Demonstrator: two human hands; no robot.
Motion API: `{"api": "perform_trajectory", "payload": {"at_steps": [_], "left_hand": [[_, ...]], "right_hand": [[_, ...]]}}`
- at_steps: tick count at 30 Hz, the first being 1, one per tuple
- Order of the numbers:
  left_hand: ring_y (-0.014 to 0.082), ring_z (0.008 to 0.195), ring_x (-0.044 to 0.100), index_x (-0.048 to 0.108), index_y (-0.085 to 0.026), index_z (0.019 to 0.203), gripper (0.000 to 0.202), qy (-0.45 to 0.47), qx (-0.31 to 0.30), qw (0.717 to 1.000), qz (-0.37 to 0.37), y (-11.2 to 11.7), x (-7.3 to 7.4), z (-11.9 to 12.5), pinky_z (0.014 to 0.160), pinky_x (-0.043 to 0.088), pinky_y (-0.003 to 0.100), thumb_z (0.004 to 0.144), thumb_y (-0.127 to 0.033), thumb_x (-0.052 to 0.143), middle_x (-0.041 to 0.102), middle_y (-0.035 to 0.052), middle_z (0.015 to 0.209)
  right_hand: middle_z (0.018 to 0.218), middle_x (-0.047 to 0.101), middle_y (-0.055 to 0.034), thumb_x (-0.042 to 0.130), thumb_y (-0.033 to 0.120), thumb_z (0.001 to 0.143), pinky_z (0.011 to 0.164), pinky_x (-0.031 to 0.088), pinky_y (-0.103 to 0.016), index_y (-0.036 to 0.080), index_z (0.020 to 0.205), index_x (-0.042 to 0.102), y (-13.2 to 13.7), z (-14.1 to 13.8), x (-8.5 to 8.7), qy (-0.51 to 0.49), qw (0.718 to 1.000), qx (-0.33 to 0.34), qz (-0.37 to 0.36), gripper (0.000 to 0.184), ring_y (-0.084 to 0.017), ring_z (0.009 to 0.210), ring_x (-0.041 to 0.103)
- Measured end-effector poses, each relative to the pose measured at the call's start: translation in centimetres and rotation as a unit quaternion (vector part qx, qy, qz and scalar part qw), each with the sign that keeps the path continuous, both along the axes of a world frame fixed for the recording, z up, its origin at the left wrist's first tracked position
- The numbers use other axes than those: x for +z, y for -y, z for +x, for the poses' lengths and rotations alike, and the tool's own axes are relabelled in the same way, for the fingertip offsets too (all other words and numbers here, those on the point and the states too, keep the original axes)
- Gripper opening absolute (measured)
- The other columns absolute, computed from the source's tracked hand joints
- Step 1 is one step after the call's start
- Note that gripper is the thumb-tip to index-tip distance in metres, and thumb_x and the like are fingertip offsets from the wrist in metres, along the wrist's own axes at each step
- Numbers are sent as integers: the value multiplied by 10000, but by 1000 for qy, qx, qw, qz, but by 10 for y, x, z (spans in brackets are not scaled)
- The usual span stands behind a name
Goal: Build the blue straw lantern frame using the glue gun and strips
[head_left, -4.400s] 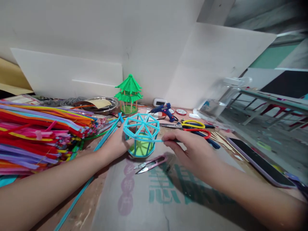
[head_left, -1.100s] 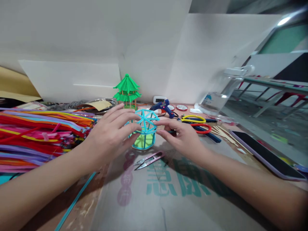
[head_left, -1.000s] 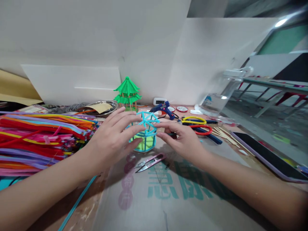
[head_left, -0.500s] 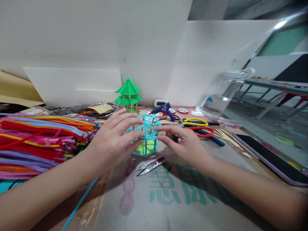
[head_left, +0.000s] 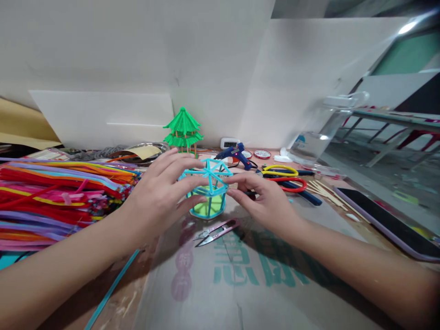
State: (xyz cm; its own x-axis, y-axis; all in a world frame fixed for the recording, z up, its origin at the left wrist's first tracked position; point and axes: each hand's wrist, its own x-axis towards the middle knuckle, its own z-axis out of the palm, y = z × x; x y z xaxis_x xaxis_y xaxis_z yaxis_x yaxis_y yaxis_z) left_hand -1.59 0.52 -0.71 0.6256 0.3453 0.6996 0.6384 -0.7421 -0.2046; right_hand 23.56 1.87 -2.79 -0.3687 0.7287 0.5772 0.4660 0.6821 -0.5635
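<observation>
A small six-sided pavilion frame of light-blue pipe cleaners (head_left: 208, 212), with a lime-green floor, stands in the middle of the work surface. Spokes meet at the centre of its top. On its left side, the thumb and index finger of my left hand (head_left: 160, 188) close on the top rim, its other fingers stretched behind. My right hand (head_left: 266, 197) pinches the right corner of that rim between thumb and index finger. The far left of the frame is partly hidden by my left fingers. Just in front lie thread snips (head_left: 220, 230), their blades pointing left.
Bundled coloured pipe cleaners (head_left: 62, 197) fill the left. Behind stand a green two-tiered pavilion model (head_left: 183, 126) and a blue glue gun (head_left: 237, 155). Right are scissors (head_left: 292, 184), wooden sticks (head_left: 325, 192), a phone (head_left: 385, 220) and a clear bottle (head_left: 316, 137). Printed cardboard (head_left: 192, 311) covers the front.
The frame's top has shifted slightly between my fingers, and its spokes now look flatter. Both hands keep nearly the same place, and the whole view has moved a little.
</observation>
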Motion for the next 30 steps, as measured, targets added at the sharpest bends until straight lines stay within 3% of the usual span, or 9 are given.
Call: {"api": "perform_trajectory", "payload": {"at_steps": [4, 8, 20, 27, 30], "left_hand": [[309, 1274, 557, 680, -256, 1085, 150, -2, 13, 1000, -28, -4, 10, -7, 1064, 486, 558, 954, -324, 650, 602, 101, 1335], [310, 1263, 571, 695, -294, 1021, 88, -18, 17, 1000, -7, -5, 16, -10, 1045, 501, 566, 966, -313, 630, 635, 75, 1309], [293, 1308, 567, 712, -255, 980, 67, -39, 16, 999, 25, -5, 8, -9, 1166, 423, 567, 940, -238, 660, 669, 72, 1279], [283, 1322, 556, 622, -295, 1253, 292, -18, -10, 1000, -11, -3, 0, -2, 1143, 438, 546, 962, -276, 633, 640, 82, 1345], [280, 1275, 579, 638, -270, 1231, 272, 3, -27, 999, -33, 0, -4, 4, 1110, 463, 524, 959, -287, 636, 645, 87, 1316]], "right_hand": [[671, 567, 29, 639, 285, 930, 567, 418, -238, 198, 1073, 712, -2, 1, -2, -1, 1000, -9, -12, 182, -130, 605, 530], [686, 568, 27, 637, 289, 935, 578, 425, -240, 197, 1077, 706, -3, 2, -2, -3, 1000, -4, -12, 183, -129, 615, 537], [679, 550, 35, 643, 298, 936, 565, 402, -242, 195, 1084, 703, -3, 1, -2, -3, 1000, -2, -15, 189, -126, 605, 516], [756, 644, 0, 640, 287, 937, 624, 436, -265, 212, 1062, 702, -1, -1, -2, -1, 1000, -7, -21, 159, -152, 680, 586], [703, 597, 24, 646, 275, 931, 617, 425, -256, 213, 1066, 699, 0, -2, -2, 1, 1000, -13, -11, 158, -140, 649, 565]]}}
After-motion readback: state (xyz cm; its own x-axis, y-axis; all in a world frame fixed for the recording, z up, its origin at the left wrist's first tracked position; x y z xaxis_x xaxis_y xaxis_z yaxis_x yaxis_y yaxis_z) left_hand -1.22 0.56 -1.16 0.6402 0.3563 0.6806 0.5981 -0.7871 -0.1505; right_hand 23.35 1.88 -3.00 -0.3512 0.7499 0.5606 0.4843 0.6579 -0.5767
